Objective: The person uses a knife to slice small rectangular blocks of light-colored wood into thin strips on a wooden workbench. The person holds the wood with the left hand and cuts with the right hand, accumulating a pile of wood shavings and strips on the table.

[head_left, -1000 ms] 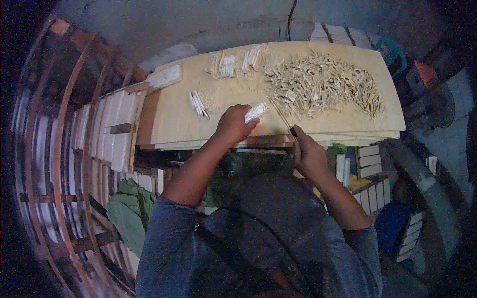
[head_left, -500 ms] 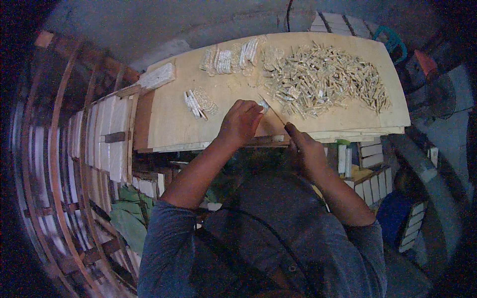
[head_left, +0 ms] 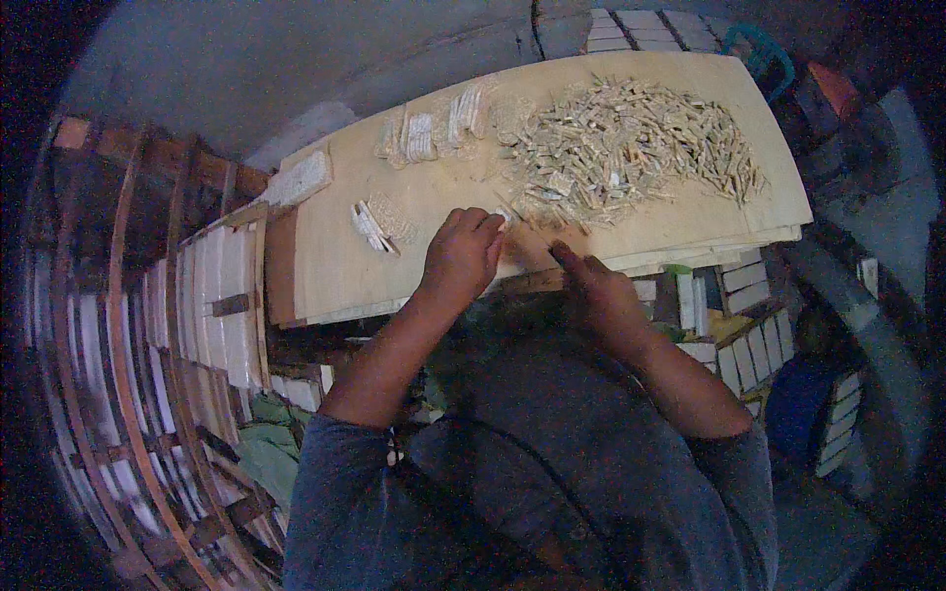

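Above the near edge of the pale board (head_left: 330, 256), my left hand (head_left: 460, 256) pinches a small white piece (head_left: 506, 219) between its fingertips. A little to the right, my right hand (head_left: 603, 300) is closed round a thin stick-like tool (head_left: 533, 230). The tool slants up and left toward the white piece; whether they touch I cannot tell. Beyond my hands, a wide pile of short, pale, stick-like pieces (head_left: 631, 148) covers the board's right part. Left of my left hand lie a few white sticks (head_left: 371, 228) beside a loose heap of thin netting-like material.
Rows of white sticks (head_left: 465, 110) lie along the board's far side, and a whitish block (head_left: 301, 179) sits at its left end. Wooden slats (head_left: 123, 217) stand on the left. White blocks (head_left: 749, 360) are stacked below right, near a dark blue object (head_left: 796, 409).
The view has shifted, so the board sits slightly more to the left and tilted. Both hands stay close together, still holding the white piece and the thin tool.
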`<action>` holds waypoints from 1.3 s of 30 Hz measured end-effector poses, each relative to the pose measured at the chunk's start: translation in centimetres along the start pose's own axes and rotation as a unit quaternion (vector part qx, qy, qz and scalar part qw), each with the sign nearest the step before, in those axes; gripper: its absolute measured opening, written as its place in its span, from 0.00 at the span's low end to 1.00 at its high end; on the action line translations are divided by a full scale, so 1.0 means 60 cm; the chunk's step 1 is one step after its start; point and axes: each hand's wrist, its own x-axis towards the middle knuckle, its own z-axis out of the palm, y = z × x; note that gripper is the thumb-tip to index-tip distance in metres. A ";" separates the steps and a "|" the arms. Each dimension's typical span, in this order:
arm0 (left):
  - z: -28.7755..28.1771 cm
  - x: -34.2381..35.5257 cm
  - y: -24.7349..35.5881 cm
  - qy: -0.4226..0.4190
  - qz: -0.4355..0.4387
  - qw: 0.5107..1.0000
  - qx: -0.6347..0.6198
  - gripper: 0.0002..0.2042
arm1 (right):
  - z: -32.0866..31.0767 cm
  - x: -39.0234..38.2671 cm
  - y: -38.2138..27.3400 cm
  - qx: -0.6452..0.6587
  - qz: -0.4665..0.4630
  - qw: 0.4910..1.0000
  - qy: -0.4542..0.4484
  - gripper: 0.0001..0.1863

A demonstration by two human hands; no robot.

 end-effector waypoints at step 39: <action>-0.006 0.000 -0.002 0.018 0.029 0.999 -0.013 0.10 | 0.018 -0.015 0.004 -0.033 0.005 0.998 -0.059 0.37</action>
